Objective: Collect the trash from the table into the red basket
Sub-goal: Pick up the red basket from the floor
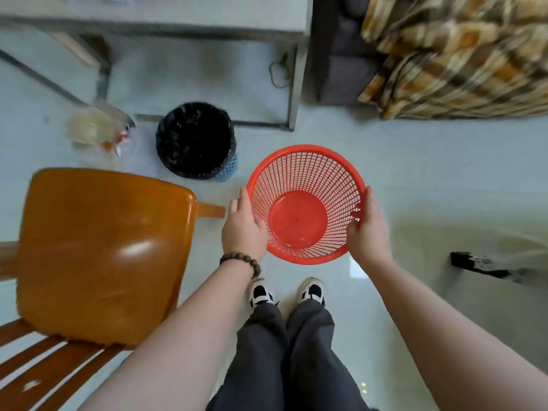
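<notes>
The round red basket [305,170] with slotted walls hangs in front of me above the floor, and nothing lies inside it. My left hand [243,229], with a bead bracelet on the wrist, grips its left rim. My right hand [369,229] grips its right rim. The grey table [207,16] runs along the top of the view; only its near edge shows, with some blurred white bits at the far top left.
A black-lined waste bin [195,140] stands on the floor left of the basket. A clear plastic bag [98,129] lies beside it. An orange wooden chair [100,250] fills the left. A patterned blanket [456,54] covers furniture at top right. A black object [477,264] lies on the floor at right.
</notes>
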### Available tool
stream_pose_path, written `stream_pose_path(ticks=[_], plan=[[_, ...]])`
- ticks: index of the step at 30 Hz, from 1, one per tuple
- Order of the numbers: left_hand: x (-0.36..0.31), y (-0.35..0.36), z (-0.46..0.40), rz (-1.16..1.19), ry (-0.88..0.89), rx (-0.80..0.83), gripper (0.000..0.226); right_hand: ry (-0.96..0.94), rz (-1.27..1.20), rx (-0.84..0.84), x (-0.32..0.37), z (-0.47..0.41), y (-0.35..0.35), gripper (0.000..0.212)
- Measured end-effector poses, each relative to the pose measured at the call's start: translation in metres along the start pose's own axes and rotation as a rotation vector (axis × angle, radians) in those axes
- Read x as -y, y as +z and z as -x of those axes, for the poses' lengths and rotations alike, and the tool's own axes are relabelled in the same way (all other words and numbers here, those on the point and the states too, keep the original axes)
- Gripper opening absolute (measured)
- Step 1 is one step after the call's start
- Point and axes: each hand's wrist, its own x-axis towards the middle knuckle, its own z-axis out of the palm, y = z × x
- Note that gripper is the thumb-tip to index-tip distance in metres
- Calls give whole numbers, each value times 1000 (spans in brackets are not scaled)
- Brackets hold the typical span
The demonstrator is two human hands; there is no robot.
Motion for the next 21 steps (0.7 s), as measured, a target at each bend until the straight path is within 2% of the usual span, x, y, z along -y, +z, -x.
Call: stream_pose_path(ticks=[5, 10, 15, 21], plan=[[-58, -97, 51, 25, 183, -2, 60, -58, 27, -93, 55, 61, -100, 73], [-104, -151, 102, 45, 380, 5, 57, -31, -26, -257, 68, 132, -172, 71], [-155, -160, 139, 56, 616, 81, 57, 85, -128, -443, 47, 190, -216, 68], [-204, -129, 172, 76, 778, 155, 50, 229, -200, -555, 10, 230, -257, 68]])
